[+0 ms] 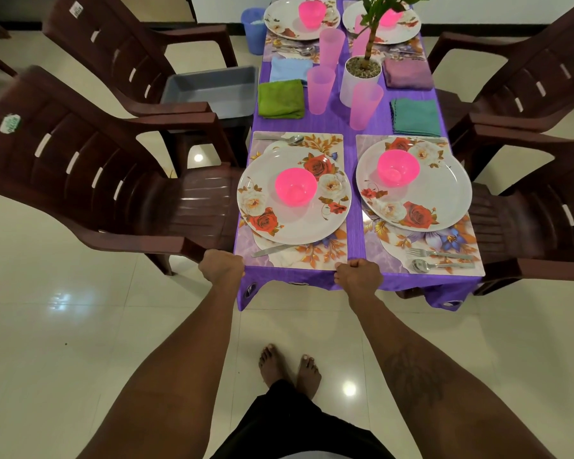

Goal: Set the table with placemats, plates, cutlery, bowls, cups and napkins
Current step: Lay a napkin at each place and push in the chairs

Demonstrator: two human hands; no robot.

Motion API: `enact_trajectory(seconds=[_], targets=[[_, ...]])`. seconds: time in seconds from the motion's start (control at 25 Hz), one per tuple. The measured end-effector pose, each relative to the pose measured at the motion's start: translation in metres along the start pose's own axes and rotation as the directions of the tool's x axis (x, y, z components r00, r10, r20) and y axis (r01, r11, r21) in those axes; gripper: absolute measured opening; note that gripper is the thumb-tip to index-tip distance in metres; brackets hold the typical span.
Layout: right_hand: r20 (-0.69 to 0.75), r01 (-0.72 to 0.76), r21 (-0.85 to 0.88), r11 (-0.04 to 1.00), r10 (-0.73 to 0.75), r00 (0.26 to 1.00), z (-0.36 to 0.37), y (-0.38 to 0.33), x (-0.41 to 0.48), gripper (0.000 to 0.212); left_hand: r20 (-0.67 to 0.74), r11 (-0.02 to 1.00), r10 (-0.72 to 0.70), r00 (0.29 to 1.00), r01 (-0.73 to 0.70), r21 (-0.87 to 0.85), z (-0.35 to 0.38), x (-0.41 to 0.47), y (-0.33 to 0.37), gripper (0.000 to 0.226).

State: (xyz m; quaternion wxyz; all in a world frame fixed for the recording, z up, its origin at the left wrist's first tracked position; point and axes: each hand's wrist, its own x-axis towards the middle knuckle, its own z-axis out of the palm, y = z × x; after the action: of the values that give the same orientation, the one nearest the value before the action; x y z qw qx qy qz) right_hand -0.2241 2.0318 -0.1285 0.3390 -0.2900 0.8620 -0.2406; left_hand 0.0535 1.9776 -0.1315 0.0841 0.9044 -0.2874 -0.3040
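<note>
Right hand (358, 273) grips the tablecloth (295, 277) edge; left hand (221, 268) curls beside the chair arm (146, 241), its hold hidden.

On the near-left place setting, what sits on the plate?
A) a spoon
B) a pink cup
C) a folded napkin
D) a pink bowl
D: a pink bowl rests in the middle of the near-left plate.

Knife (272, 250) half hidden under the near left plate (294, 223); left chair seat (209, 197) blurred.
</note>
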Motion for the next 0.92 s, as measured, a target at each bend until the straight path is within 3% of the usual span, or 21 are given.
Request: enact_trajectory(seconds=[0.24,0.52,0.72,0.92], targets=[[-0.017,-0.004,0.04,0.999,0.005,1.0,0.001,-0.003,-0.004,0.039,0.032,0.998,-0.047,0.998,0.048,-0.037,0.002,0.004,-0.005,0.037],[-0.019,0.006,0.005,1.0,-0.006,1.0,-0.001,-0.005,-0.005,0.038,-0.044,0.995,-0.011,0.999,0.007,-0.1,0.007,0.01,-0.011,0.033],[-0.002,0.0,-0.046,0.999,-0.001,1.0,-0.007,-0.007,-0.001,0.039,-0.079,0.998,0.069,0.995,-0.068,0.007,0.003,0.002,-0.007,0.029],[-0.016,-0.004,-0.11,0.994,0.002,1.0,-0.009,-0.01,-0.003,0.053,-0.089,0.991,0.127,0.988,-0.123,0.054,-0.002,-0.004,-0.004,0.035]])
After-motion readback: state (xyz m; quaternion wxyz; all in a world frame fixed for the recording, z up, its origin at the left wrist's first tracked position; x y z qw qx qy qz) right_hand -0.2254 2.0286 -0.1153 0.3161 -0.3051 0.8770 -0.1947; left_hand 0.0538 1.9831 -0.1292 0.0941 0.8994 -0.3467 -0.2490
